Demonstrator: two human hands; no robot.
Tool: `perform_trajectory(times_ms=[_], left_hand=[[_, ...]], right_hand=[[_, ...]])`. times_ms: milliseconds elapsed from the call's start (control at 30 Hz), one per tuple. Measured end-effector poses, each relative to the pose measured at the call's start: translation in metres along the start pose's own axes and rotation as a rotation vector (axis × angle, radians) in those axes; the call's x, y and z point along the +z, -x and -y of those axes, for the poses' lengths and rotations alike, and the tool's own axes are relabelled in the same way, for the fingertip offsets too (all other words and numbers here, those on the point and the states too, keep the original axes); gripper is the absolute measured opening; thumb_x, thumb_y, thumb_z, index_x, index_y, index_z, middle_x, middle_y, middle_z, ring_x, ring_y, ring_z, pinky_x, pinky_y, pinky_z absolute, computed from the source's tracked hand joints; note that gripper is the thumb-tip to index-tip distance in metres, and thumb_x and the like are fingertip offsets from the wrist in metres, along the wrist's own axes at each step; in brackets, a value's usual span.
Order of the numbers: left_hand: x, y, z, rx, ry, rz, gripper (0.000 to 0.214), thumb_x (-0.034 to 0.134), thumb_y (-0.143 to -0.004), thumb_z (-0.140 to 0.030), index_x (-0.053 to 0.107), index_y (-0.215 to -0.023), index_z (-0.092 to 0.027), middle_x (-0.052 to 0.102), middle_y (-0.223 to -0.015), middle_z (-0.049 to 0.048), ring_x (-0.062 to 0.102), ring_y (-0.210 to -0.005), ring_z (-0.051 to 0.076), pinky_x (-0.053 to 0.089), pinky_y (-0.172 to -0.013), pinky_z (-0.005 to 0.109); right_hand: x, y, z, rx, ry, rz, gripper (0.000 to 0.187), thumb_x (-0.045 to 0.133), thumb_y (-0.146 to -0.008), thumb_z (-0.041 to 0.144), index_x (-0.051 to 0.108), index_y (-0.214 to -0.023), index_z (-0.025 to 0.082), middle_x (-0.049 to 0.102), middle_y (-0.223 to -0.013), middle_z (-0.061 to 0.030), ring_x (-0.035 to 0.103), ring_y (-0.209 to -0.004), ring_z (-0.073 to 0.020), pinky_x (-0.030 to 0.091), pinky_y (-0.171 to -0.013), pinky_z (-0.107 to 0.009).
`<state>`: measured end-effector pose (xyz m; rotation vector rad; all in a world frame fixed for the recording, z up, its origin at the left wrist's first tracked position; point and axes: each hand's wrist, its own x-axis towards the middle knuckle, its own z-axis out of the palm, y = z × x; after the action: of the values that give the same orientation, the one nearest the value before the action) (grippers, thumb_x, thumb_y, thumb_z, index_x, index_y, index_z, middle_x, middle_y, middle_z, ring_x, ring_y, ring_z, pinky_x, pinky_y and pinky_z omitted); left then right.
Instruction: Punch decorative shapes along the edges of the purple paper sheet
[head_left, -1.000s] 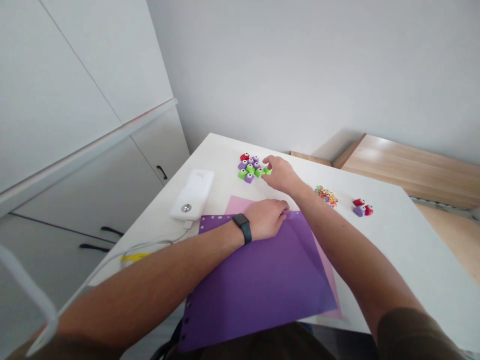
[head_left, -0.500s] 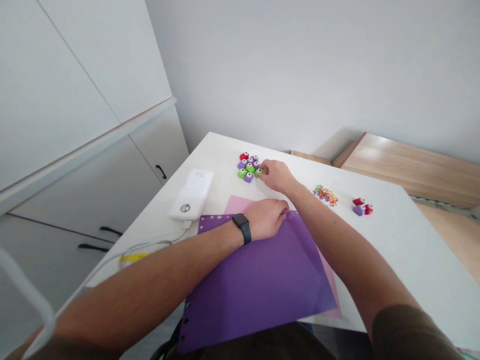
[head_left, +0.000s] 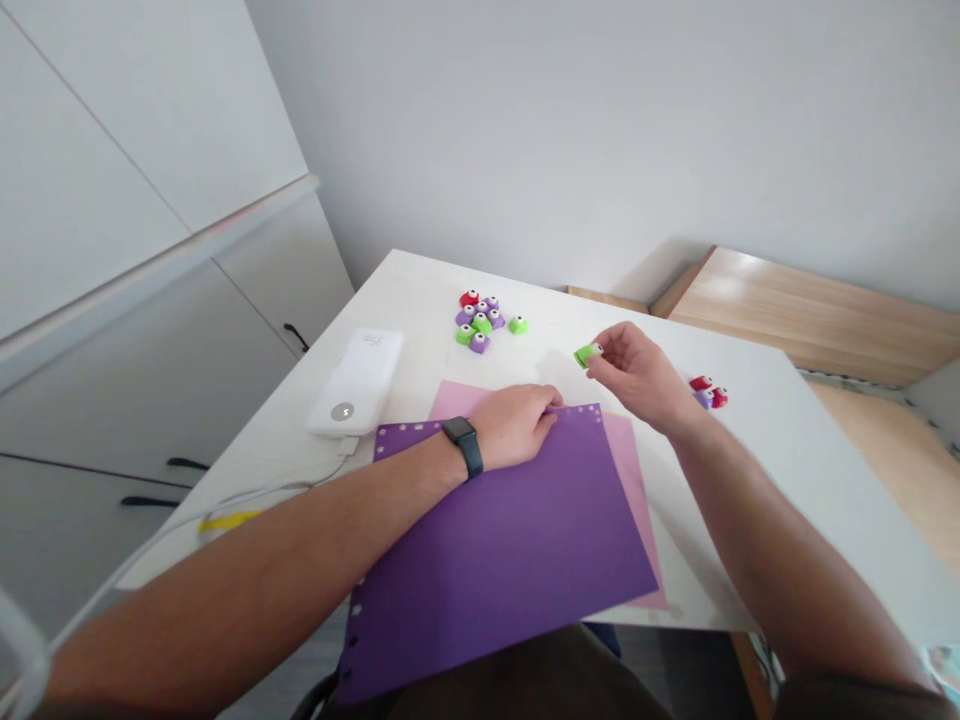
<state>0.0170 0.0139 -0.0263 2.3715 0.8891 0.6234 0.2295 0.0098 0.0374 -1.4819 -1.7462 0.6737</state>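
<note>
My right hand (head_left: pixel 637 372) pinches a small green paper punch (head_left: pixel 587 356) with a white button, held above the table to the right of the punch cluster. My left hand (head_left: pixel 519 425), wearing a dark watch, rests on the purple sheet of paper (head_left: pixel 502 560) with its fingers closed at the top edge. Small punched holes line that sheet's left and top edges. Beneath it lies a pink sheet (head_left: pixel 626 460), showing at the top and right. Purple, green and red punches (head_left: pixel 481 324) cluster at the back, and a lone green punch (head_left: pixel 518 325) sits beside them.
A white power bank (head_left: pixel 358 382) with a cable stands on the left of the white table (head_left: pixel 750 500). Red and purple punches (head_left: pixel 703 384) lie behind my right wrist. White cabinets (head_left: pixel 247 290) flank the left; a wooden surface (head_left: pixel 817 310) is at the right.
My right hand has moved right, away from the cluster, with a green punch in it. Its arm now hides the colourful paper bits. My left hand stays on the purple sheet; the view has shifted slightly.
</note>
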Motion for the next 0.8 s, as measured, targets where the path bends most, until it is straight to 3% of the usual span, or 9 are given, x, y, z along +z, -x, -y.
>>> perform_trajectory(times_ms=[133, 267, 467, 800], left_hand=[[0.001, 0.001, 0.001, -0.012, 0.022, -0.022, 0.019, 0.054, -0.096, -0.025, 0.067, -0.108, -0.022, 0.075, -0.101, 0.0058, 0.070, -0.093, 0.022, 0.054, -0.082, 0.033], [-0.001, 0.002, -0.001, -0.008, 0.035, -0.030, 0.024, 0.057, -0.093, -0.025, 0.066, -0.114, -0.021, 0.075, -0.105, 0.0054, 0.071, -0.096, 0.021, 0.055, -0.087, 0.033], [-0.007, 0.003, -0.005, -0.008, 0.065, -0.002, 0.031, 0.060, -0.089, -0.023, 0.065, -0.119, -0.019, 0.074, -0.114, 0.0070, 0.070, -0.104, 0.022, 0.055, -0.093, 0.034], [-0.008, 0.001, -0.008, -0.093, 0.111, 0.000, 0.021, 0.057, -0.094, -0.026, 0.068, -0.111, -0.020, 0.076, -0.107, 0.0035, 0.072, -0.095, 0.018, 0.055, -0.088, 0.031]], right_hand=[[-0.017, 0.038, -0.023, 0.127, -0.173, 0.048, 0.043, 0.076, -0.082, 0.040, 0.056, -0.116, 0.024, 0.063, -0.094, -0.0013, 0.056, -0.072, -0.0134, 0.046, -0.063, -0.028], [-0.024, 0.058, -0.041, 0.231, -0.249, 0.145, 0.040, 0.079, -0.082, 0.041, 0.063, -0.114, 0.022, 0.061, -0.083, 0.0006, 0.052, -0.068, -0.0127, 0.042, -0.062, -0.028], [-0.024, 0.067, -0.051, 0.193, -0.342, 0.205, 0.036, 0.080, -0.083, 0.039, 0.064, -0.110, 0.023, 0.065, -0.094, -0.0015, 0.057, -0.077, -0.0145, 0.046, -0.069, -0.030], [-0.028, 0.071, -0.055, 0.316, -0.328, 0.211, 0.042, 0.082, -0.078, 0.039, 0.063, -0.112, 0.024, 0.068, -0.090, -0.0015, 0.060, -0.074, -0.0158, 0.049, -0.066, -0.031]])
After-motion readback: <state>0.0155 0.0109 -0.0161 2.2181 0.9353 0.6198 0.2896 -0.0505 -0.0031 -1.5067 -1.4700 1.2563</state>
